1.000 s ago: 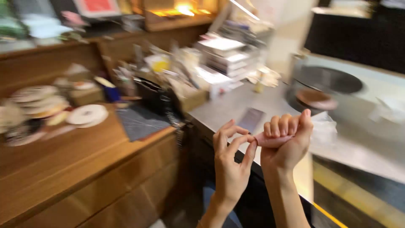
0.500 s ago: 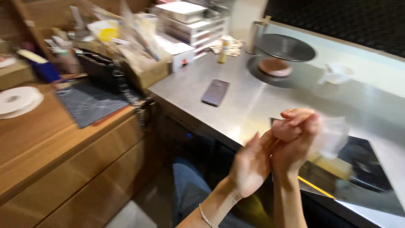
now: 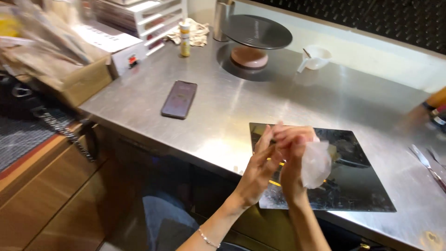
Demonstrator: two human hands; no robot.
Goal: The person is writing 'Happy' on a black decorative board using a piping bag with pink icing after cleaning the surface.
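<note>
My two hands are raised together over the front edge of a steel counter (image 3: 218,116). My right hand (image 3: 292,160) has a thin clear plastic glove (image 3: 316,162) hanging loosely off it. My left hand (image 3: 260,169) has its fingers pressed against the right hand's fingers, at the glove's edge. A thin bracelet circles the left wrist. Beneath both hands lies a square black glossy board (image 3: 353,186).
A dark phone (image 3: 179,99) lies face up on the counter. Farther back stand a black turntable on a pink base (image 3: 256,39), a small white cup (image 3: 316,56), a small yellow bottle (image 3: 185,39) and white drawers (image 3: 139,16). Metal tools (image 3: 427,162) rest at the right. A cardboard box (image 3: 69,74) sits left.
The view has swung right from the wooden counter to the steel one. My hands stay together and now hover over the black board, with the glove loose on the right hand.
</note>
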